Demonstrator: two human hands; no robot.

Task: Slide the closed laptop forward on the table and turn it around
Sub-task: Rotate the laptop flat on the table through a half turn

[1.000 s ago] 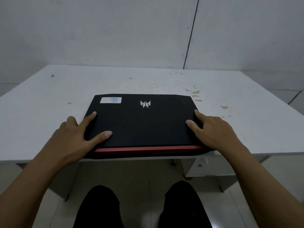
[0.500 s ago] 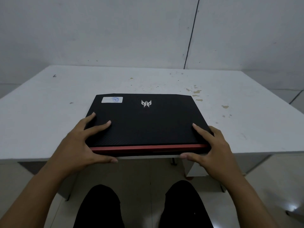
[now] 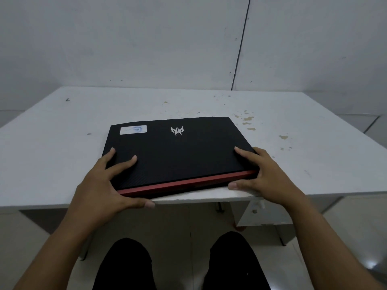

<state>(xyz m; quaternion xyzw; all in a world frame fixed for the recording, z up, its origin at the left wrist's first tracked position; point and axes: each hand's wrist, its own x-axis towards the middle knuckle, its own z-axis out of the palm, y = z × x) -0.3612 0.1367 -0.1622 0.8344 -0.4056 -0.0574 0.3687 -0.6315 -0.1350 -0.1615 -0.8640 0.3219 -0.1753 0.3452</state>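
A closed black laptop with a silver logo, a white sticker and a red strip along its near edge lies on the white table, close to the table's front edge. It sits slightly skewed, its right near corner farther from me than its left one. My left hand grips the near left corner, fingers on the lid and thumb against the red edge. My right hand grips the near right corner the same way, thumb under the front edge.
The table top carries several small brown stains at the right rear. A grey wall stands right behind the table. My black-trousered knees and a table leg are below the front edge.
Both hands moved from resting flat on the lid to gripping the near corners. The laptop has slid a little away from me and started turning counterclockwise.
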